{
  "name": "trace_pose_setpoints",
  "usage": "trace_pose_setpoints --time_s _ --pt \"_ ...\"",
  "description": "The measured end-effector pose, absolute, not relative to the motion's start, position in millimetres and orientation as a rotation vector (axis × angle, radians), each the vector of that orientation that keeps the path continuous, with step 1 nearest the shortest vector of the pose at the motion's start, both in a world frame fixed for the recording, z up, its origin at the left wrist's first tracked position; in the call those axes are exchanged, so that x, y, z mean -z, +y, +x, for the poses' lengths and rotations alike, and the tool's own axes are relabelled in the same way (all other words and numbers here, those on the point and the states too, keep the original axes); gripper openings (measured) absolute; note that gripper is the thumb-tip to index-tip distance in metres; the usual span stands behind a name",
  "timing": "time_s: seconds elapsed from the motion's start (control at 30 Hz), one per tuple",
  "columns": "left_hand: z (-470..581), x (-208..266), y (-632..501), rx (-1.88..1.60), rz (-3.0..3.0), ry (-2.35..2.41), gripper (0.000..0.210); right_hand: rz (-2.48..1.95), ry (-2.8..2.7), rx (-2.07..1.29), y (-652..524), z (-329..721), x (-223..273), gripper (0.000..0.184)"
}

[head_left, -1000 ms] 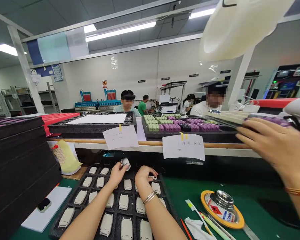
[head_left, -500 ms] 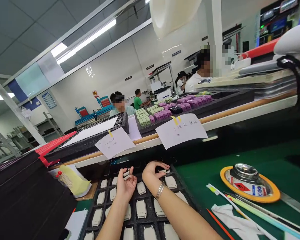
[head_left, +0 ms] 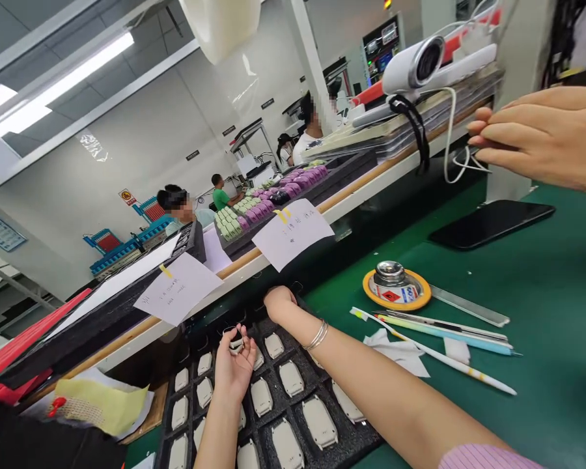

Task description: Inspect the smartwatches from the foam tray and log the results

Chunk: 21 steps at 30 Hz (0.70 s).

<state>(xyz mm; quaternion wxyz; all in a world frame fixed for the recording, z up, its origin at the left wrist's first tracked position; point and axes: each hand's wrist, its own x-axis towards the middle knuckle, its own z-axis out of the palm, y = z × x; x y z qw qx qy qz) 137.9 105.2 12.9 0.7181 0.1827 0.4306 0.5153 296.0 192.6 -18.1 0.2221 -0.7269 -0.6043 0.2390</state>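
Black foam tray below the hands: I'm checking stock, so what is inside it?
Pale casings sit in many compartments of the tray. The left hand, left forearm and right forearm cover other parts, so whatever lies there cannot be seen.

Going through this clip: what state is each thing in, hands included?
Left hand: holding a small pale part
Right hand: at the far end of the tray, fingers mostly hidden
Co-worker's hand: raised, fingers together
Pale casings: lying in compartments
Black device: flat, dark-faced
White tissue: crumpled
Toothbrush: lying flat
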Motion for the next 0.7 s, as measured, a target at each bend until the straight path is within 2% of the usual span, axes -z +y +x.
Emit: trace_pose_setpoints --time_s 0.33,0.7 --pt "143.5 -10.3 94.4 -1.032 0.428 0.944 0.005 -2.221 -2.083 -0.439 153.2 303.3 4.6 0.033" --pt "140.8 -8.3 92.1 -0.984 0.405 0.921 0.01 -2.212 -2.094 -0.27 136.9 293.5 13.4 0.033"
